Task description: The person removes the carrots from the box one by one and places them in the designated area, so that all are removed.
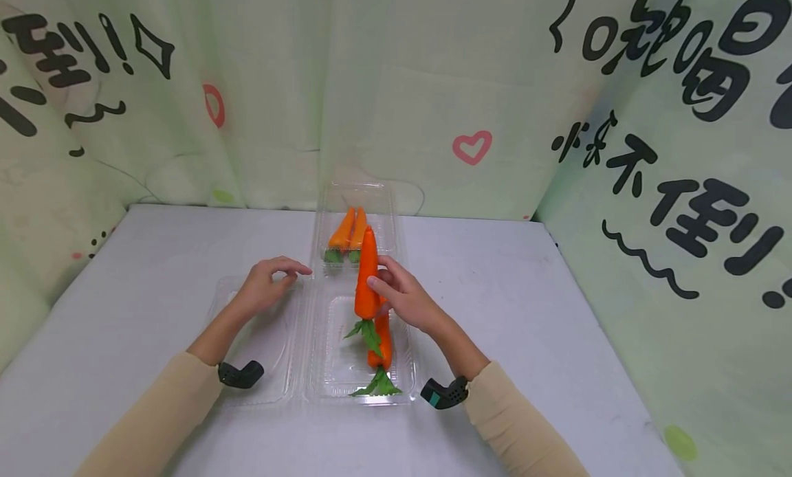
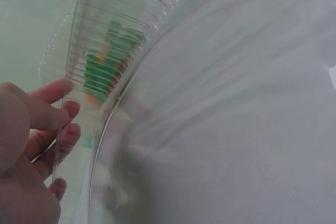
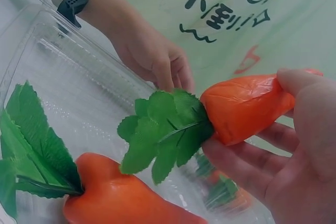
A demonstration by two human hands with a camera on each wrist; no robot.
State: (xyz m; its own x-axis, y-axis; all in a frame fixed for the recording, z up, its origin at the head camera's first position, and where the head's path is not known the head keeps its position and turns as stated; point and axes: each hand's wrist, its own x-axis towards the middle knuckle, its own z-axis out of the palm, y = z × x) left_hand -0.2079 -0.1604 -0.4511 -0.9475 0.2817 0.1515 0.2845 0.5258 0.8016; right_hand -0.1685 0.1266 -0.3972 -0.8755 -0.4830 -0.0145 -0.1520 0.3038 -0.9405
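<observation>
My right hand (image 1: 405, 295) holds an artificial carrot (image 1: 366, 284) with green leaves, thumb on one side and fingers on the other. The carrot is above a clear plastic box (image 1: 331, 394), its leaves towards me. A second artificial carrot (image 3: 126, 195) lies in that box, partly hidden in the head view by the held one. The box's clear lid (image 1: 260, 394) is folded out flat to the left. My left hand (image 1: 269, 284) pinches the plastic edge near the box's far left corner; in the left wrist view its fingers show through the plastic (image 2: 73, 85).
Behind the box stands another clear container (image 1: 383, 240) with two orange carrots (image 1: 342, 231) in it, green ends towards me. A white table (image 1: 495, 291) lies under everything. Pale green printed curtains (image 1: 402, 85) hang behind it and along both sides.
</observation>
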